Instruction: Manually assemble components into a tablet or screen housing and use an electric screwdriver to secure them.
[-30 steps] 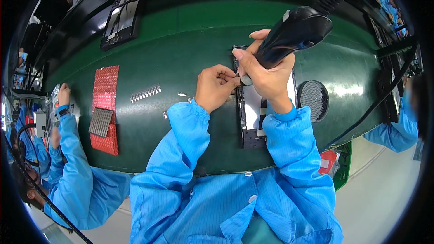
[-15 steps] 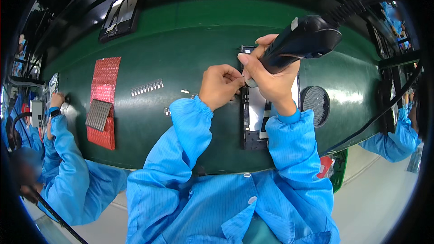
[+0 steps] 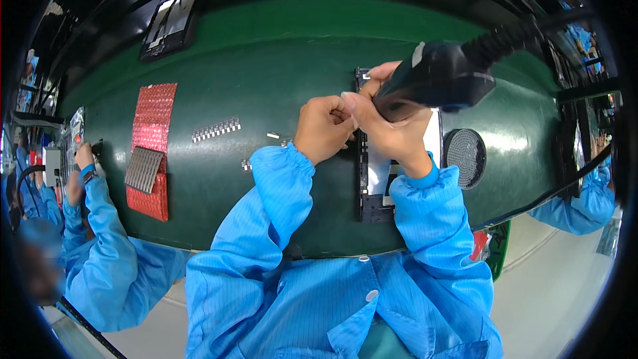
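My right hand (image 3: 397, 134) is wrapped round a black corded electric screwdriver (image 3: 432, 83), whose lower end is hidden behind my fingers. Below it lies a black frame-like device (image 3: 377, 211) with a silvery panel inside, partly covered by my right hand and forearm. At the device's left edge my left hand (image 3: 323, 127) is closed, thumb and fingers pinched together close against my right fingertips. Whatever is between the left fingers, if anything, is hidden. Left of that hand, a small loose part (image 3: 273, 135) and a strip of small metal-and-white parts (image 3: 216, 129) lie on the green mat.
Right of the device stands a round dark dish (image 3: 465, 158) of small pieces. Red bubble wrap (image 3: 153, 123) with a grey ribbed piece (image 3: 144, 169) on it lies left. Another black device (image 3: 174, 18) sits at the back left. A co-worker's sleeve (image 3: 109, 213) reaches in at far left.
My right hand and the screwdriver have shifted slightly left and nearer, its rear end tipping lower. The left hand has hardly moved. At far left the co-worker's hands have moved a little.
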The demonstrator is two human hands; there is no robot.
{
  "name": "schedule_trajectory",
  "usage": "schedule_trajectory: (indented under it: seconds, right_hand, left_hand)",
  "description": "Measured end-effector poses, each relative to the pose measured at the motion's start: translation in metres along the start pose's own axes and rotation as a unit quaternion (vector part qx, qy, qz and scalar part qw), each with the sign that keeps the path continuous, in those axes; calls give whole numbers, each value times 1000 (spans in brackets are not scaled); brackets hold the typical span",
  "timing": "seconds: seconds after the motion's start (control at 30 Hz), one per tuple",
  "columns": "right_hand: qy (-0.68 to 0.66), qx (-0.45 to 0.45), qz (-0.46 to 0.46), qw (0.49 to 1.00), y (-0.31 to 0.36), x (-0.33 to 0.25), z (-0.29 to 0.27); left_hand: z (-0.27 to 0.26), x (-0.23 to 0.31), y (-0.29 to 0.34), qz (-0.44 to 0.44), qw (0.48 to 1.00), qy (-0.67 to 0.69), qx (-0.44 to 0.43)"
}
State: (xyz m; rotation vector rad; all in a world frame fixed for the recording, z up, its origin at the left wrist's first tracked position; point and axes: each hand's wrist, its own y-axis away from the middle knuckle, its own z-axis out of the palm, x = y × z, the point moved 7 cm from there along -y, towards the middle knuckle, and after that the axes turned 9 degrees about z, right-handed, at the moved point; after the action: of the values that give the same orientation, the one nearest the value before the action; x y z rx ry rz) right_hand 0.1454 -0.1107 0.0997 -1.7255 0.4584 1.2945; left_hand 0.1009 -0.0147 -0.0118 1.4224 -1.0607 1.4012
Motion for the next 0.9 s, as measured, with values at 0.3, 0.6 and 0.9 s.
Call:
schedule_trajectory:
  seconds: [0.3, 0.6, 0.9]
  right_hand:
    - [-13, 192, 4, 981, 4, -43, -120]
    - [-51, 339, 17, 939, 51, -12, -227]
    - [-38, 320, 29, 946, 38, 7, -223]
  left_hand:
    - [4, 7, 3, -75, 997, -28, -11]
    - [0, 7, 5, -84, 996, -24, -17]
    - [2, 10, 3, -89, 995, -41, 14]
